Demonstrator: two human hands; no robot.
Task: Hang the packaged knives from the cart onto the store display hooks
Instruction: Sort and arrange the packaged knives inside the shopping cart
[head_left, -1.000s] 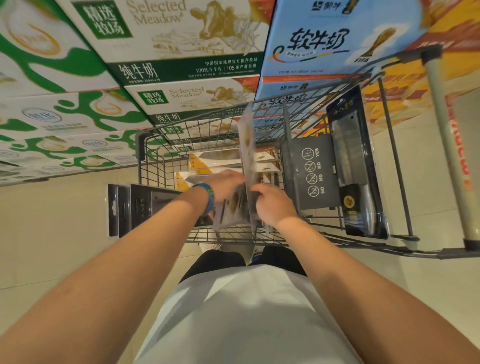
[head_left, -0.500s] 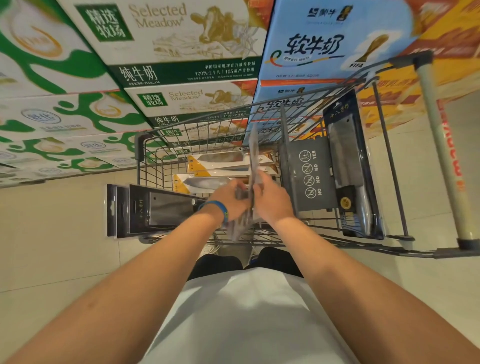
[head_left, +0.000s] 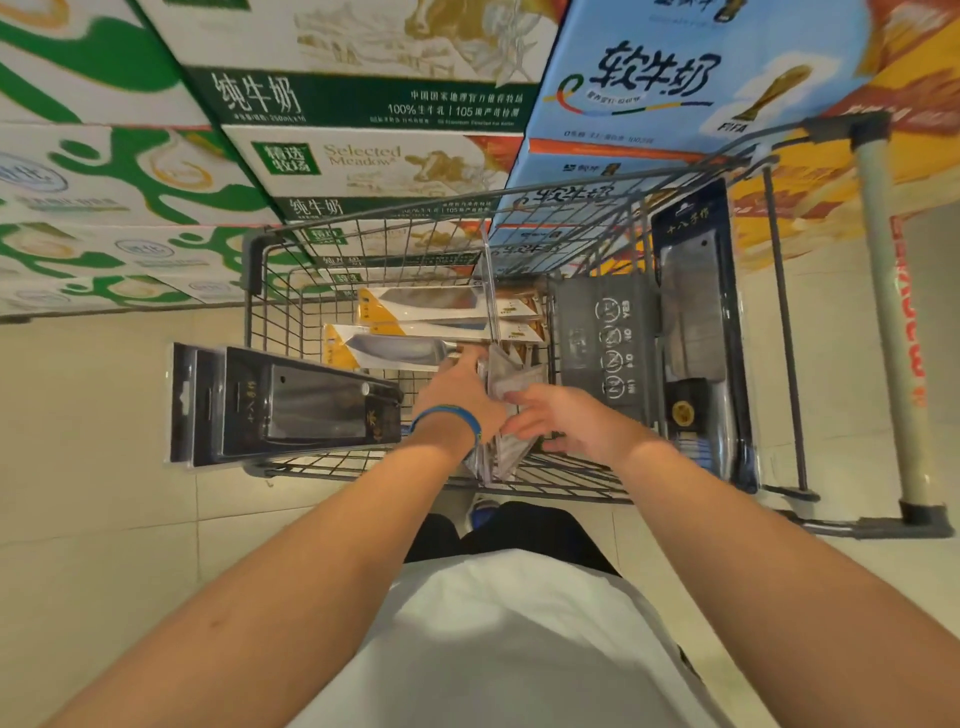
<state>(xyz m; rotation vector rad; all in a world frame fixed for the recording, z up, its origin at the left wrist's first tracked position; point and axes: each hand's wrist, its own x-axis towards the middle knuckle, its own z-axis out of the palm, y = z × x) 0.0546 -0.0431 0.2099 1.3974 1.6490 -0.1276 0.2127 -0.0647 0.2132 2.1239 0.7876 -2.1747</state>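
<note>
My left hand (head_left: 460, 392), a blue band at its wrist, grips a bundle of clear packaged knives (head_left: 501, 374) that stands on edge inside the wire cart (head_left: 363, 221). One tall clear pack (head_left: 488, 280) sticks up from the bundle. My right hand (head_left: 566, 423) lies beside the bundle with fingers spread, fingertips touching its right side. More packaged knives with yellow cards (head_left: 441, 306) lie flat in the basket. Black packaged knives (head_left: 291, 405) hang off the cart's left side, and a black packaged cleaver (head_left: 701, 332) leans in the child seat. No display hooks are in view.
The grey child-seat flap (head_left: 602, 343) stands right of my hands. The cart handle (head_left: 883, 312) runs along the far right. Stacked milk cartons (head_left: 363, 156) form a wall beyond the cart. Beige floor tiles (head_left: 93, 441) lie to the left.
Both hands have sunk lower into the cart with the bundle. My right hand has let go of its hold and now only touches the packs with spread fingers.
</note>
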